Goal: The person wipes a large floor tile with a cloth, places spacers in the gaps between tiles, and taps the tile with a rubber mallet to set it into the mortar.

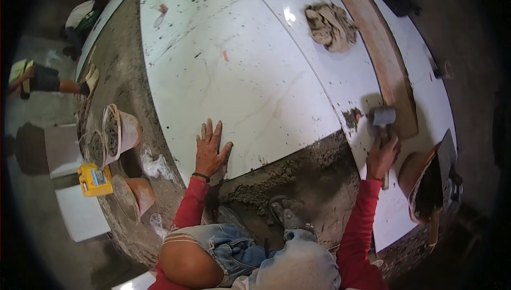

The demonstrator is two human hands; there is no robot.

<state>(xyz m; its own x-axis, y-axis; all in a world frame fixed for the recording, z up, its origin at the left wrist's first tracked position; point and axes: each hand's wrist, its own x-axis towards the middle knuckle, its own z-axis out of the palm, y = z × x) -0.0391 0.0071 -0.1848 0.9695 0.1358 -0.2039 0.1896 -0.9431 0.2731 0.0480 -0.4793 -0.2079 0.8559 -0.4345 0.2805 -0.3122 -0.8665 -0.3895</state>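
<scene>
My left hand (211, 151) lies flat, fingers spread, on the near left corner of a large white marbled tile (234, 87). The fingers of my right hand (382, 156) are wrapped round the handle of a rubber mallet (383, 116). Its grey head is over the neighbouring white tile (367, 157), beside a clump of mortar (352, 118); whether it touches the tile I cannot tell. Rough wet mortar (261, 189) fills the gap along the marbled tile's near edge, in front of my knees.
A crumpled cloth (330, 27) and a long wooden board (386, 58) lie on the right-hand tiles. At right stands a bucket (412, 175) with a flat metal tool (446, 157). Buckets (128, 130) and a yellow jug (96, 180) stand left. Another person (48, 79) is at far left.
</scene>
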